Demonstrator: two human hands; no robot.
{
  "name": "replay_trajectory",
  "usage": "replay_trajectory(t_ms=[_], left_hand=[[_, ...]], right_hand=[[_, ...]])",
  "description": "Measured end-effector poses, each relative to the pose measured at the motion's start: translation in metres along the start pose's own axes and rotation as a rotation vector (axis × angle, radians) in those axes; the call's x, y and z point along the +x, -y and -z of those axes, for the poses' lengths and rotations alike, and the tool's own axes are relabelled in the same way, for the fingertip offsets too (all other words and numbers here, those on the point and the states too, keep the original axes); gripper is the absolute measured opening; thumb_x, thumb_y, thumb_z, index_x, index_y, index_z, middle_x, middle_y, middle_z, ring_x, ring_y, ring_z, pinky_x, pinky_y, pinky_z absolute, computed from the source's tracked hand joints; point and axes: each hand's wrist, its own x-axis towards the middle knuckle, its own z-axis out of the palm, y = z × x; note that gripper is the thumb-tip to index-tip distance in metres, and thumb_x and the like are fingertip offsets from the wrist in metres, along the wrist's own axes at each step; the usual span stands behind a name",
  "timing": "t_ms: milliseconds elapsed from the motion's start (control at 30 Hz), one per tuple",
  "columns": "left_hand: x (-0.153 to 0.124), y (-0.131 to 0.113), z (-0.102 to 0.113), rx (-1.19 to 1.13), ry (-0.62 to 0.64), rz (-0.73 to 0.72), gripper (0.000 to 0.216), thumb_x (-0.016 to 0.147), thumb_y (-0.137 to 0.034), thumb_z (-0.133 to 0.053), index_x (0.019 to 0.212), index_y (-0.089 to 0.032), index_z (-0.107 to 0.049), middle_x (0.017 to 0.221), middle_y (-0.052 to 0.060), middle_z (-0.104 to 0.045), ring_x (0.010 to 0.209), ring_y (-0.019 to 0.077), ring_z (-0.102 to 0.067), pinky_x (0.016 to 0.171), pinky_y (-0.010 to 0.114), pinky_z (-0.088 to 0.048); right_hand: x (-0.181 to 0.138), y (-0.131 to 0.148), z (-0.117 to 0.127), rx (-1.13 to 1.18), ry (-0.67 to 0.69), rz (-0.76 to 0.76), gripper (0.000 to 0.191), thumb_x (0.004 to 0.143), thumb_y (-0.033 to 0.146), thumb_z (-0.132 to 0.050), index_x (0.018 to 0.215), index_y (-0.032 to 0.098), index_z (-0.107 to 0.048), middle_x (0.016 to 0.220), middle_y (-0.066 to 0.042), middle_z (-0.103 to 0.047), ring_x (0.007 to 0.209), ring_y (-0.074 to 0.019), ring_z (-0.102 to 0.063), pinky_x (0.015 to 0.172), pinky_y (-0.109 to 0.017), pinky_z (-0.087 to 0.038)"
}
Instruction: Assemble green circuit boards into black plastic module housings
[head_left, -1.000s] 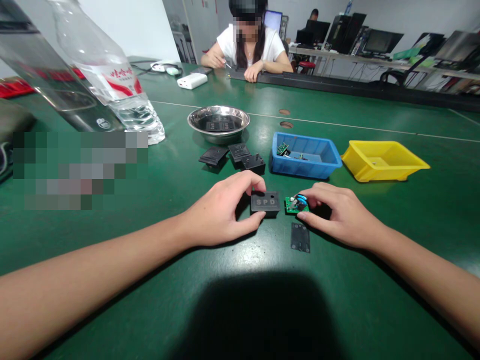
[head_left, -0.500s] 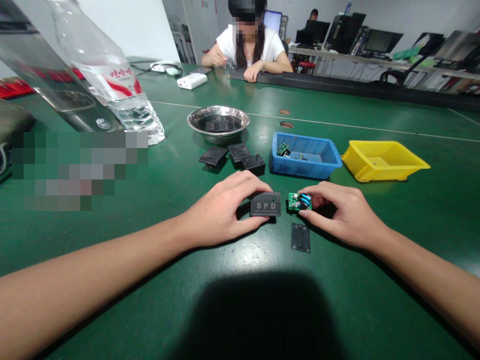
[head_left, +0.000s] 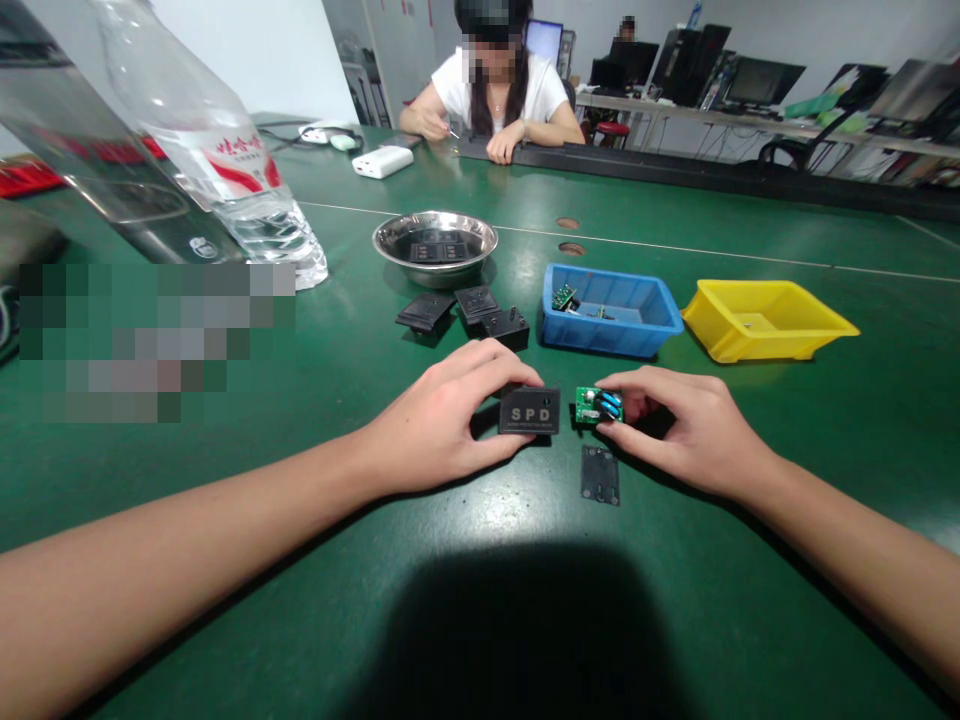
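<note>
My left hand (head_left: 457,415) grips a black plastic housing (head_left: 529,411) marked "SPD" between thumb and fingers, its lettered face turned up. Just to the right, my right hand (head_left: 682,420) pinches a small green circuit board (head_left: 598,405) with blue components by its right end. A narrow gap separates board and housing. Below the board a flat black cover plate (head_left: 600,475) lies on the green table (head_left: 480,600). Beyond my left hand sit several black housing parts (head_left: 506,327), one with pins pointing up.
Farther back stand a steel bowl (head_left: 435,272) with black housings, a blue bin (head_left: 611,335) with circuit boards and a yellow bin (head_left: 772,325). Water bottles (head_left: 240,170) are at the left. Across the table a person (head_left: 499,100) works beside a long black strip (head_left: 675,170).
My hands hold the same housing and circuit board in nearly the same places. The view has shifted very slightly.
</note>
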Motion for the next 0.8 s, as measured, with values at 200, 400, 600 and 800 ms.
replay_trajectory(t_ms=[200, 400, 600, 800], left_hand=[[0.0005, -0.0008, -0.0003, 0.000, -0.004, 0.017, 0.024, 0.088, -0.026, -0.066, 0.111, -0.019, -0.063, 0.108, 0.005, -0.066, 0.101, 0.0187, -0.062, 0.091, 0.030, -0.049], [0.0006, -0.0019, -0.0007, 0.003, -0.013, 0.048, 0.022, 0.087, -0.029, -0.066, 0.106, -0.018, -0.062, 0.105, 0.005, -0.066, 0.097, 0.0184, -0.063, 0.088, 0.030, -0.049], [0.0008, -0.0026, -0.0010, 0.010, 0.002, 0.087, 0.022, 0.084, -0.029, -0.066, 0.103, -0.019, -0.061, 0.103, 0.004, -0.067, 0.095, 0.0190, -0.063, 0.087, 0.032, -0.050], [0.0012, -0.0031, -0.0006, 0.028, 0.017, 0.088, 0.022, 0.083, -0.026, -0.066, 0.103, -0.019, -0.060, 0.101, 0.002, -0.068, 0.093, 0.0188, -0.064, 0.086, 0.031, -0.049]], right_hand=[[0.0004, 0.0009, 0.0000, -0.003, 0.006, -0.014, 0.023, 0.087, 0.029, -0.067, 0.108, 0.018, -0.071, 0.071, 0.000, -0.067, 0.063, -0.0137, -0.062, 0.062, -0.025, -0.048], [0.0012, 0.0013, 0.0002, -0.013, 0.009, -0.011, 0.024, 0.087, 0.029, -0.068, 0.108, 0.018, -0.071, 0.071, 0.000, -0.067, 0.062, -0.0134, -0.062, 0.062, -0.025, -0.048], [0.0009, 0.0014, 0.0006, -0.016, 0.006, -0.006, 0.024, 0.087, 0.029, -0.068, 0.108, 0.018, -0.070, 0.071, 0.001, -0.067, 0.062, -0.0135, -0.062, 0.061, -0.024, -0.048], [0.0009, 0.0011, 0.0010, -0.016, 0.013, -0.008, 0.024, 0.087, 0.030, -0.067, 0.108, 0.017, -0.070, 0.071, 0.000, -0.067, 0.062, -0.0139, -0.063, 0.061, -0.025, -0.048]])
